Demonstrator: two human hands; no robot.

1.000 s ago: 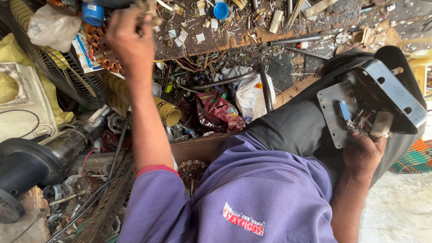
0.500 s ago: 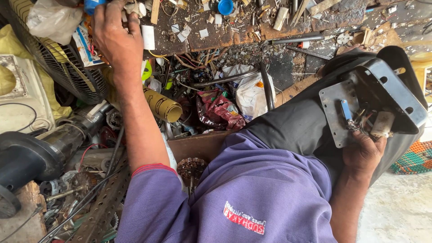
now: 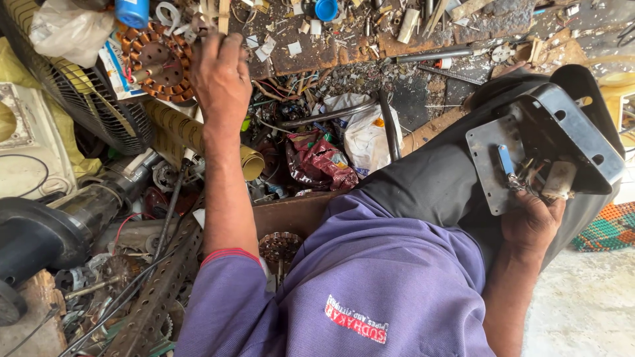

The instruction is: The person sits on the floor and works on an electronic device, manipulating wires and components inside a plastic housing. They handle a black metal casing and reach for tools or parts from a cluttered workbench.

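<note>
The left hand (image 3: 221,79) has slid along the messy bench and is now beside the round copper motor coil (image 3: 155,61). Its fingers are curled over small scraps at the bench edge, but what they pinch is hidden, so the grip cannot be told. The right hand (image 3: 532,221) stays on the grey metal bracket (image 3: 529,149) resting on the person's knee. Its fingers are closed on the bracket's lower edge, near a blue part (image 3: 505,160) and thin wires (image 3: 526,175).
</note>
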